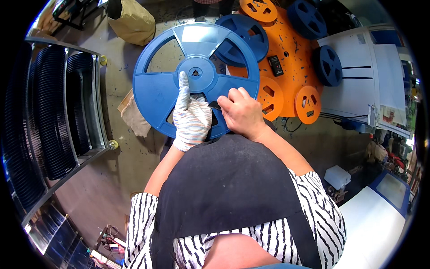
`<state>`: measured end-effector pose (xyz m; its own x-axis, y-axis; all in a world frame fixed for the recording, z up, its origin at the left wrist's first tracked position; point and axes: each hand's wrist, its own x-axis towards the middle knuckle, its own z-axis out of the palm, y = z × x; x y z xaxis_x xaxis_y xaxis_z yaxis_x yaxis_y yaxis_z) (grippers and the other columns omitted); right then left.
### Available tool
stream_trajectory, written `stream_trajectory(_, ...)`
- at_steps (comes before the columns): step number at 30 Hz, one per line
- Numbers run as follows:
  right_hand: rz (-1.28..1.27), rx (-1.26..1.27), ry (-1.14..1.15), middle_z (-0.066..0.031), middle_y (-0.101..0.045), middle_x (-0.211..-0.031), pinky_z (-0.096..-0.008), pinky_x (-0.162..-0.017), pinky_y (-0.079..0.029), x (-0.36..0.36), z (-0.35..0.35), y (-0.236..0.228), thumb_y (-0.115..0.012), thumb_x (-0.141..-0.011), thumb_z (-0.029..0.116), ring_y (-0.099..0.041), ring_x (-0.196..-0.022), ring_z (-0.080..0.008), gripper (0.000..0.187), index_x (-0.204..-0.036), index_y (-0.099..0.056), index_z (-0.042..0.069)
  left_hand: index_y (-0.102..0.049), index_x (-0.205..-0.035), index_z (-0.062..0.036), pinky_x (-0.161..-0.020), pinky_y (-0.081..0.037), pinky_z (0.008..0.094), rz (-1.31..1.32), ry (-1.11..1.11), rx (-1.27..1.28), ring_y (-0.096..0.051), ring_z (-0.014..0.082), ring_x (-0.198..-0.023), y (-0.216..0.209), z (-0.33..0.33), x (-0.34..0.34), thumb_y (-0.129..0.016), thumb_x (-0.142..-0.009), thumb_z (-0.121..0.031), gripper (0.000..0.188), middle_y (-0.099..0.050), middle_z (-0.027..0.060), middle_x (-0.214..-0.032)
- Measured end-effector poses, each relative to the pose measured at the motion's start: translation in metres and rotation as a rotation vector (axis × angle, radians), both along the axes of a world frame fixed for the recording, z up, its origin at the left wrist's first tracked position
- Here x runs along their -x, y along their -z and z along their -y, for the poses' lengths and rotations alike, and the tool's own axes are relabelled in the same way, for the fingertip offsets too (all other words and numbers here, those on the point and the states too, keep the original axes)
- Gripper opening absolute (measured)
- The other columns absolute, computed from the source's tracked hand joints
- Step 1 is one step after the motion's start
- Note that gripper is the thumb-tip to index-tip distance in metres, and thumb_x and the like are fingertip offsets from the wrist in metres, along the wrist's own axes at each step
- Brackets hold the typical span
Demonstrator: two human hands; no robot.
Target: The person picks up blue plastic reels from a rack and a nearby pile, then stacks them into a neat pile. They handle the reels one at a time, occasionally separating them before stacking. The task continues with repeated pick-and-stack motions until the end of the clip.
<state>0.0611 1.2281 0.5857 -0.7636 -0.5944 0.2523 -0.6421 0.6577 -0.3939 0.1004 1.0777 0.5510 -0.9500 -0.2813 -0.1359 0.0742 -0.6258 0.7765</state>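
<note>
A large blue plastic reel with window cut-outs and a central hub is held up in front of my body. My left hand, in a white striped glove, grips it at the lower cut-out, thumb stretched over the face toward the hub. My bare right hand is closed at the right side of that cut-out. A thin dark piece shows between its fingers and the glove; its kind cannot be made out. The gloved fingers behind the reel are partly hidden.
An orange round table strewn with blue shavings carries blue reels, orange reels and a small black device. On the left stands a metal rack of black ribbed reels. A brown sack stands beyond; a white machine is at right.
</note>
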Motion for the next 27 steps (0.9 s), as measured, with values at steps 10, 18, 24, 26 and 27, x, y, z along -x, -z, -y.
stream_trajectory(10, 0.111, 0.24, 0.127, -0.0035, -0.054, -0.078, -0.0348, -0.056, -0.049, 0.001, -0.008, 0.009, -0.063, -0.083, 0.013, -0.057, -0.077, -0.0232, 0.004, -0.084, -0.059, 0.011, -0.029, -0.15, -0.0048, -0.106, -0.037, 0.0247, 0.043, 0.048, 0.396, -0.053, 0.013, -0.115, 0.013, 0.004, 0.003, -0.043, -0.094, 0.01, 0.06, -0.054, 0.0073, -0.133)
stream_trajectory(18, 0.067, 0.161, 0.117, -0.0025, -0.051, -0.076, -0.0337, -0.054, -0.049, 0.0, -0.01, 0.007, -0.066, -0.079, 0.009, -0.055, -0.074, -0.0213, 0.008, -0.082, -0.059, 0.012, -0.03, -0.149, -0.0049, -0.108, -0.036, 0.0254, 0.094, 0.084, -0.116, -0.051, 0.0134, -0.118, 0.01, 0.003, 0.008, -0.042, -0.097, 0.004, 0.055, -0.052, 0.0079, -0.136)
stream_trajectory(24, 0.027, 0.104, 0.106, -0.0024, -0.049, -0.075, -0.0323, -0.053, -0.048, 0.002, -0.011, 0.003, -0.066, -0.078, 0.008, -0.054, -0.072, -0.0205, 0.009, -0.081, -0.059, 0.011, -0.041, -0.145, -0.0072, -0.106, -0.037, 0.0284, 0.072, -0.026, -0.442, -0.051, 0.0162, -0.119, -0.005, -0.004, 0.014, -0.046, -0.1, -0.007, 0.045, -0.053, 0.0083, -0.135)
stream_trajectory(26, 0.005, 0.091, 0.099, -0.0019, -0.047, -0.074, -0.0313, -0.052, -0.048, 0.003, -0.011, 0.003, -0.066, -0.077, 0.008, -0.053, -0.072, -0.0195, 0.01, -0.081, -0.058, 0.012, -0.045, -0.142, -0.0079, -0.105, -0.038, 0.0289, 0.082, -0.037, -0.532, -0.051, 0.0165, -0.12, -0.009, -0.004, 0.016, -0.047, -0.1, -0.01, 0.042, -0.054, 0.0084, -0.135)
stream_trajectory(27, 0.004, 0.09, 0.099, -0.002, -0.047, -0.074, -0.0313, -0.052, -0.048, 0.004, -0.011, 0.004, -0.066, -0.077, 0.008, -0.053, -0.071, -0.0195, 0.01, -0.081, -0.058, 0.012, -0.047, -0.141, -0.0082, -0.105, -0.038, 0.0291, 0.082, -0.038, -0.553, -0.051, 0.0166, -0.12, -0.01, -0.004, 0.018, -0.048, -0.1, -0.012, 0.041, -0.054, 0.0085, -0.135)
